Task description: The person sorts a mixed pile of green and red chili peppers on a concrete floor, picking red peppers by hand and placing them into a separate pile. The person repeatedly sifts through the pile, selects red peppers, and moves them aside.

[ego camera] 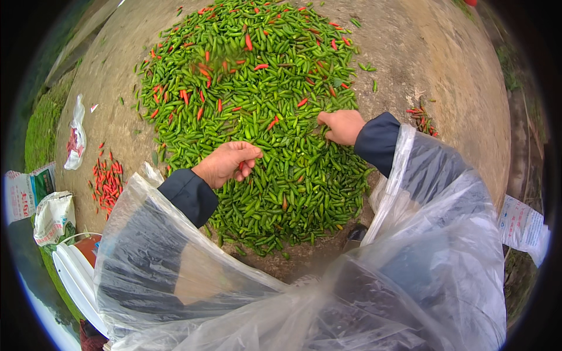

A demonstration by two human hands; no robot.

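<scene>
A broad heap of green chili peppers, mixed with some red ones, lies on the concrete ground before me. Over its near left part is my left hand, its fingers curled around a red chili pepper. My right hand reaches down to the heap's right side; its fingertips touch the peppers there, and whether they pinch one I cannot tell. Dark sleeves and a clear plastic rain cover wrap both arms.
A small pile of red chilies lies left of the heap, a smaller mixed pile to the right. Further left are a white plastic bag, printed woven sacks and a white bucket. Another printed sack lies far right.
</scene>
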